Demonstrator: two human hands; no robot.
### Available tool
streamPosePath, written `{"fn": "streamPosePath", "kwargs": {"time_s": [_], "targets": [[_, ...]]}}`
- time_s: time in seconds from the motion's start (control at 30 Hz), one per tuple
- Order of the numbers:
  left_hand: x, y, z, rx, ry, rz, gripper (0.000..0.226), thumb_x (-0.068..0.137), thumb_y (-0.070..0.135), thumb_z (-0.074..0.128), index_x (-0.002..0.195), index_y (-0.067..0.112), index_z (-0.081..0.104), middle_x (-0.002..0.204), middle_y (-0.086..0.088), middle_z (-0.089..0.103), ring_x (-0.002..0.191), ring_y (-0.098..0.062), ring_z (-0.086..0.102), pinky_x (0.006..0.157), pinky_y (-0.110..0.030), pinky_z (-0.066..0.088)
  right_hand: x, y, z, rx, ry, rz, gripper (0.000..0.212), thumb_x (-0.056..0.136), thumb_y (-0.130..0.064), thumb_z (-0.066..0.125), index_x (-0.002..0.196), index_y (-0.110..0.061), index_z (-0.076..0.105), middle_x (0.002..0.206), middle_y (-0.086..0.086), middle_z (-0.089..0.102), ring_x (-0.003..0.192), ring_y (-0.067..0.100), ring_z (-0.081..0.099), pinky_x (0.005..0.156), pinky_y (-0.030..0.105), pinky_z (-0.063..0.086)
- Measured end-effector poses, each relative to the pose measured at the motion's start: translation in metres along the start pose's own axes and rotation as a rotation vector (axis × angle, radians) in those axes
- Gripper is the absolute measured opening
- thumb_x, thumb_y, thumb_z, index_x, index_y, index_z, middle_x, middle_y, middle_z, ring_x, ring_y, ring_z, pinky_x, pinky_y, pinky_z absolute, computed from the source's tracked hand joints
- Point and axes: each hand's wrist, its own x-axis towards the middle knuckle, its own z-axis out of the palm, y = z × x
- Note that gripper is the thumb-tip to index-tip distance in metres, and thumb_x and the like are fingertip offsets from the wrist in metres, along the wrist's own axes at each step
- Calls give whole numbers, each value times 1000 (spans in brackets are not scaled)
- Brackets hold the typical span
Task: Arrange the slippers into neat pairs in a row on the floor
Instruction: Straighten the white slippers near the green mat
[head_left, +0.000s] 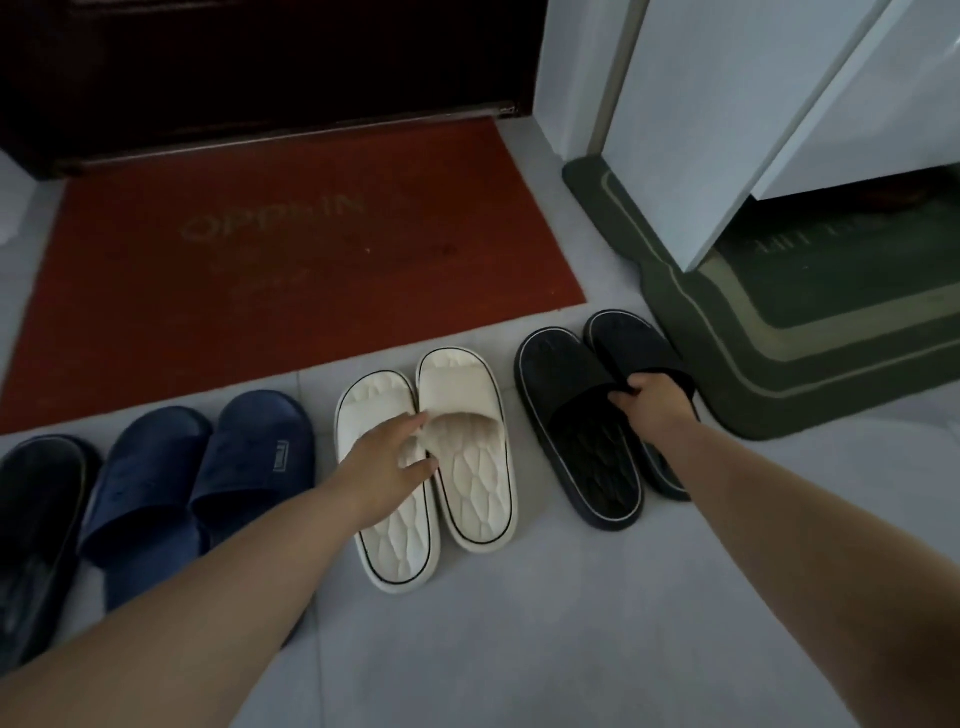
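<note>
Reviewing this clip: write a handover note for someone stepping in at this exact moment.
Left hand: open, fingers resting on the straps of the white pair.
Right hand: grips the black pair at the straps, beside the green mat.
Done: navy pair, white pair and black pair lie side by side in a row along the red mat.
Left: the white pair is staggered, so level its heels. The dark slipper at far left is cut off by the frame; its mate is not visible.
</note>
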Motion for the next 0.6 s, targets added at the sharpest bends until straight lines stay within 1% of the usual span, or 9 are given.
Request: {"fn": "streamPosePath", "kwargs": {"time_s": [0.07, 0.1, 0.13, 0.17, 0.23, 0.27, 0.37, 0.5, 0.6], "targets": [[-3, -3, 1, 28, -3, 16, 59, 90, 29, 55, 142, 28, 29, 153, 2, 25, 140, -16, 24, 112, -27, 19, 3, 2, 0, 12, -17, -6, 18, 88, -23, 61, 95, -7, 62, 93, 17, 63, 102, 27, 56, 88, 32, 40], [-4, -3, 1, 30, -3, 18, 58, 90, 30, 55, 142, 29, 29, 154, 2, 24, 141, -16, 22, 113, -29, 18, 3, 2, -1, 16, -29, -12, 12, 87, -23, 61, 81, -15, 57, 79, 10, 58, 94, 23, 53, 82, 29, 37], [-4, -3, 1, 29, -2, 21, 58, 90, 30, 54, 142, 29, 29, 154, 2, 24, 141, -16, 22, 113, -29, 18, 4, 3, -1, 27, -27, -5, 14, 87, -23, 61, 78, -17, 54, 78, 8, 55, 92, 21, 50, 81, 27, 35], [-4, -3, 0, 27, -1, 27, 58, 90, 30, 54, 142, 29, 29, 154, 3, 25, 140, -16, 23, 113, -29, 19, 4, 4, -1, 38, -24, -9, 11, 87, -22, 62, 88, -12, 59, 88, 12, 59, 97, 22, 53, 85, 27, 37], [-5, -4, -2, 18, 2, 40, 58, 90, 30, 54, 142, 29, 29, 153, 3, 26, 140, -15, 24, 111, -27, 20, 3, 5, 0, 81, 28, -6, 38, 87, -20, 63, 119, -1, 58, 121, 19, 60, 117, 30, 53, 100, 32, 36], [-6, -4, -3, 8, 6, 46, 58, 90, 30, 55, 142, 29, 30, 153, 4, 27, 139, -14, 25, 110, -25, 20, 1, 4, 0, 97, 37, -3, 44, 87, -21, 63, 125, 0, 54, 129, 20, 57, 121, 32, 51, 104, 32, 34], [-11, -9, -3, -31, 28, 51, 58, 89, 29, 56, 142, 28, 31, 152, 4, 28, 139, -13, 27, 110, -25, 22, 0, 4, 0, 82, 47, 32, 44, 86, -26, 62, 123, -1, 56, 127, 21, 58, 118, 34, 53, 101, 33, 37], [-17, -16, -3, -58, 54, 14, 59, 90, 31, 55, 142, 29, 30, 154, 5, 25, 141, -14, 23, 116, -34, 23, -12, -10, -8, -316, 93, 33, 35, 83, -42, 60, 83, -7, 60, 99, 19, 68, 94, 35, 62, 71, 33, 44], [-20, -20, -4, -96, 92, -16, 58, 89, 34, 54, 142, 32, 29, 155, 5, 22, 143, -17, 19, 117, -41, 21, -35, -35, 2, -430, 110, -177, 34, 82, -44, 57, 62, -17, 49, 75, 10, 63, 80, 31, 64, 60, 30, 42]]}}
